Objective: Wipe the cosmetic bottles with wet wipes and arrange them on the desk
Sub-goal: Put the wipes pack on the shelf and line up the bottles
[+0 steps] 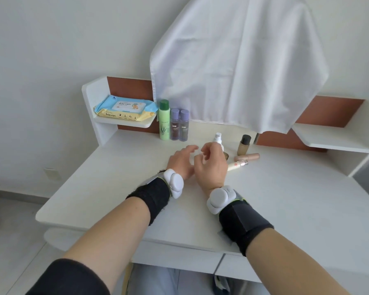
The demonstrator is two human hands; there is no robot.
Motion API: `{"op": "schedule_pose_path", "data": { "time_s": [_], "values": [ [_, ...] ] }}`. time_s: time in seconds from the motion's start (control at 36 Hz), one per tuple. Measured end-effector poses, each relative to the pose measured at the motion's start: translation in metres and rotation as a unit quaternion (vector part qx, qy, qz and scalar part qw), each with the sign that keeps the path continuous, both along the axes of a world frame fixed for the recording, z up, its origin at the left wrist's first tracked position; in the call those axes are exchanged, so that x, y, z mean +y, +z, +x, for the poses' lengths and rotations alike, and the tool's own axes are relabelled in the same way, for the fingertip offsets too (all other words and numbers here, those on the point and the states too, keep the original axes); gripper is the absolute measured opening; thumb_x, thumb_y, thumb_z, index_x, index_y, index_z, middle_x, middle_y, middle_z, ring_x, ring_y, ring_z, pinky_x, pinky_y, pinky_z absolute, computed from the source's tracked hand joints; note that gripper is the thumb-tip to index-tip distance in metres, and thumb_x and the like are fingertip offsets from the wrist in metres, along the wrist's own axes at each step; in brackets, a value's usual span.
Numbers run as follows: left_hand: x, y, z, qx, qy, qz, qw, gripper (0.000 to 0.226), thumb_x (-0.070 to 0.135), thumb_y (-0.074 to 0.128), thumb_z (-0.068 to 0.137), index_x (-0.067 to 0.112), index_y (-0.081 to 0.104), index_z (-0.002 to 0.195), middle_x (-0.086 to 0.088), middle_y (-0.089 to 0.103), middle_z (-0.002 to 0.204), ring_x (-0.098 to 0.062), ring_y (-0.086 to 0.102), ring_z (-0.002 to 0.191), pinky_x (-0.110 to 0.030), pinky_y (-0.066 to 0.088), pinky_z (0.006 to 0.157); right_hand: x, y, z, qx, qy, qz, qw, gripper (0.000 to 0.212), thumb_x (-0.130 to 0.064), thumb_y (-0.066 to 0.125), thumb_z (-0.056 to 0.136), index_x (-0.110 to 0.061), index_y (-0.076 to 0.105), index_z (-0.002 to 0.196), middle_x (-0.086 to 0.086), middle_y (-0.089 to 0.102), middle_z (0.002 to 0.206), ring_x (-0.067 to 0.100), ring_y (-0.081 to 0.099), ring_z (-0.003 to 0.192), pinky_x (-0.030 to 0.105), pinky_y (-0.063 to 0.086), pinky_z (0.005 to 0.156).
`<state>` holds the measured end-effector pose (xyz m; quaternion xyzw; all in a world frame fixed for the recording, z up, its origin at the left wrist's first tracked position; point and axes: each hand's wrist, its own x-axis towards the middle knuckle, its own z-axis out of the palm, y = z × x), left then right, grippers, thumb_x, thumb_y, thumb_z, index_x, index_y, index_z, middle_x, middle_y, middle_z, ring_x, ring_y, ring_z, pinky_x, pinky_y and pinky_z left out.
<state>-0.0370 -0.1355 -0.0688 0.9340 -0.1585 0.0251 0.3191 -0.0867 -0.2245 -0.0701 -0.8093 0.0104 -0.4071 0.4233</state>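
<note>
On the small left shelf (124,124) of the white desk (94,177) lies a pack of baby wipes (124,108), blue on top and yellow along the front, with its lid flat. Just to the right, at the back of the desk, three bottles stand upright in a tight row: a green bottle (164,120) with a dark green cap, then two purple bottles (179,126) side by side, touching or nearly so. A white cloth (232,60) hangs above them, covering the wall behind.

Toward the middle, the left hand (181,162) rests low over the desk, palm down, fingers loosely spread and closed on nothing that shows. Directly beside it the right hand (211,165) is raised a little, fingers curled around a small white spray bottle (218,140) whose nozzle top stands out above the knuckles; the body of the bottle is mostly hidden by the hand. Both wrists wear black bands with white round devices.

Right of the hands, a beige bottle with a black cap (244,144) stands upright. In front of it lie a pinkish tube (248,156) and a cream tube (237,165), both on their sides, close together
</note>
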Motion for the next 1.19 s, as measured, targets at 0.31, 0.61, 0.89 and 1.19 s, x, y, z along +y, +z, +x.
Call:
{"op": "schedule_pose_path", "data": {
  "time_s": [0.31, 0.61, 0.89, 1.19],
  "values": [
    [-0.033, 0.001, -0.015, 0.047, 0.011, -0.161, 0.986, 0.065, 0.045, 0.078, 0.071, 0.029, 0.049, 0.127, 0.012, 0.061, 0.116, -0.009, 0.058, 0.101, -0.028, 0.043, 0.086, -0.077, -0.003, 0.008, 0.109, -0.071, -0.007, 0.992, 0.046, -0.014, 0.04, 0.073, 0.0, 0.061, 0.111, 0.013, 0.061, 0.119, 0.033, 0.047, 0.108, 0.035, 0.036, 0.084],
    [-0.032, -0.004, -0.004, -0.022, 0.052, -0.069, 0.996, 0.046, 0.04, 0.065, 0.086, 0.018, 0.052, 0.125, -0.004, 0.065, 0.117, -0.029, 0.058, 0.109, -0.036, 0.044, 0.087, -0.08, -0.011, 0.018, 0.192, -0.028, -0.147, 0.97, 0.04, 0.0, 0.05, 0.077, -0.009, 0.07, 0.11, 0.01, 0.071, 0.105, 0.037, 0.052, 0.111, 0.046, 0.04, 0.092],
    [-0.032, -0.003, 0.003, -0.017, 0.09, -0.072, 0.993, 0.043, 0.043, 0.066, 0.084, 0.019, 0.055, 0.118, 0.0, 0.067, 0.113, -0.028, 0.059, 0.105, -0.036, 0.043, 0.087, -0.081, -0.007, 0.016, 0.242, -0.107, -0.141, 0.954, 0.034, -0.006, 0.052, 0.086, -0.016, 0.063, 0.117, 0.009, 0.062, 0.117, 0.032, 0.041, 0.123, 0.039, 0.027, 0.099],
    [-0.027, -0.003, 0.022, -0.006, 0.095, -0.114, 0.989, 0.034, 0.041, 0.062, 0.085, 0.015, 0.059, 0.107, -0.005, 0.069, 0.102, -0.029, 0.062, 0.095, -0.04, 0.049, 0.082, -0.054, 0.01, 0.036, 0.215, -0.054, -0.129, 0.967, 0.048, -0.033, 0.058, 0.088, -0.014, 0.054, 0.133, 0.007, 0.06, 0.128, 0.029, 0.038, 0.132, 0.039, 0.024, 0.106]
  ]
}}
